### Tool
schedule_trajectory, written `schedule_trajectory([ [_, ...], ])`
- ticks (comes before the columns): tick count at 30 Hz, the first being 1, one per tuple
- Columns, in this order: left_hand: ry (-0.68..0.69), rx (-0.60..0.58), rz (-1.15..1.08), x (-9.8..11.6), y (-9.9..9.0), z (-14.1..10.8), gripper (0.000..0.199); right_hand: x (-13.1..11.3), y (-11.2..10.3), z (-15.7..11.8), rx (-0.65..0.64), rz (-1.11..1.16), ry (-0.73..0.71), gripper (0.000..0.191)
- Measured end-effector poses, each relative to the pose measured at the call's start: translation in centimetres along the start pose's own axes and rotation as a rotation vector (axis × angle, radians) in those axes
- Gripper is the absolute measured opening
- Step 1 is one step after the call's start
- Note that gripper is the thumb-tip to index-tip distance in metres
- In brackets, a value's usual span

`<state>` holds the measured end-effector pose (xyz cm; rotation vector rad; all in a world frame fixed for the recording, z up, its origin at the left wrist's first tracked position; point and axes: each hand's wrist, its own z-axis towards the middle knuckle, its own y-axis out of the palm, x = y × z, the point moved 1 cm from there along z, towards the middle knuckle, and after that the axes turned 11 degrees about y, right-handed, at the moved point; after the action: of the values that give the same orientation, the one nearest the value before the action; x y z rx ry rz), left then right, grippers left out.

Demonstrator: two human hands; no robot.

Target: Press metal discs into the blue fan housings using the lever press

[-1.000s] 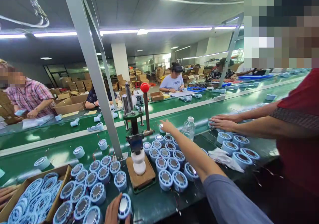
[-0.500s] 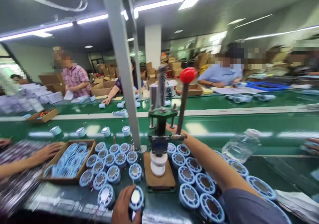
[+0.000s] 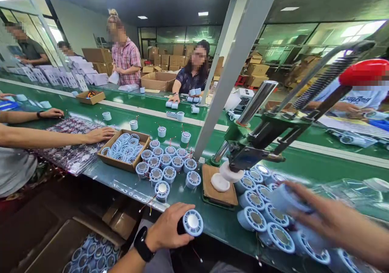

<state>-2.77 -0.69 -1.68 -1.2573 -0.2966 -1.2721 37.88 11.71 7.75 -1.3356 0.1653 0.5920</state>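
My left hand (image 3: 170, 228) grips a light-blue round part with a silver centre (image 3: 193, 222) at the bench's front edge, a thin wire dangling below. Blurred by motion, my right hand (image 3: 322, 212) is closed around another light-blue round part (image 3: 287, 200) above the right-hand group. Between the hands stands a lever press (image 3: 252, 147) with a red knob (image 3: 364, 72). Its white pressing head (image 3: 231, 171) is raised over a white round seat (image 3: 220, 182) on a brown base (image 3: 210, 175). Similar parts (image 3: 169, 173) stand face up left of the press.
A cardboard tray of light-blue rings (image 3: 103, 161) lies at left, beside a co-worker's hand (image 3: 101, 134). A box of round parts (image 3: 97, 252) sits below the bench. A slanted metal post (image 3: 225, 90) rises behind it. Clear plastic container (image 3: 343, 192) at right.
My right hand has left the press lever and now holds a part at right. The press head has risen. My left hand has lifted its part off the bench; the view has swung left.
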Motion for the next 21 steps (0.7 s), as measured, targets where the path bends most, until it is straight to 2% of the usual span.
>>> schedule_trajectory([
  [1,0.01,0.003,-0.005,0.2,-0.3,-0.7,0.075,-2.9,1.6,-2.7,-0.049,-0.071,0.008,0.059],
  [2,0.015,0.006,-0.004,0.4,-0.7,-1.4,0.073,-6.2,3.6,-4.7,-0.151,-0.133,0.02,0.06],
  [4,0.005,0.025,0.023,0.4,-1.7,-2.6,0.069,-13.1,8.0,-6.6,-0.355,-0.215,0.03,0.062],
  [6,-0.031,0.056,0.071,0.2,-2.8,-3.6,0.065,-19.0,11.7,-5.7,-0.455,-0.297,0.073,0.062],
  [7,-0.056,0.074,0.099,0.0,-3.3,-4.0,0.064,-21.2,13.1,-4.7,-0.462,-0.33,0.095,0.061],
  [9,-0.107,0.1,0.151,-0.4,-4.2,-4.5,0.064,-24.1,15.1,-2.4,-0.406,-0.371,0.137,0.061],
  [11,-0.144,0.117,0.187,-0.6,-4.7,-4.9,0.063,-25.4,16.6,-0.9,-0.277,-0.361,0.182,0.06],
  [13,-0.166,0.13,0.191,-0.6,-5.0,-5.3,0.063,-25.5,18.2,-0.6,-0.105,-0.281,0.215,0.062],
  [17,-0.181,0.137,0.134,0.3,-4.7,-6.4,0.064,-23.4,21.0,-3.7,0.224,0.11,0.142,0.064],
  [19,-0.182,0.133,0.116,1.1,-3.9,-6.6,0.065,-21.8,21.1,-6.4,0.279,0.322,0.128,0.059],
  [21,-0.157,0.126,0.113,1.7,-2.4,-6.1,0.069,-20.5,20.1,-9.2,0.171,0.468,0.11,0.058],
])
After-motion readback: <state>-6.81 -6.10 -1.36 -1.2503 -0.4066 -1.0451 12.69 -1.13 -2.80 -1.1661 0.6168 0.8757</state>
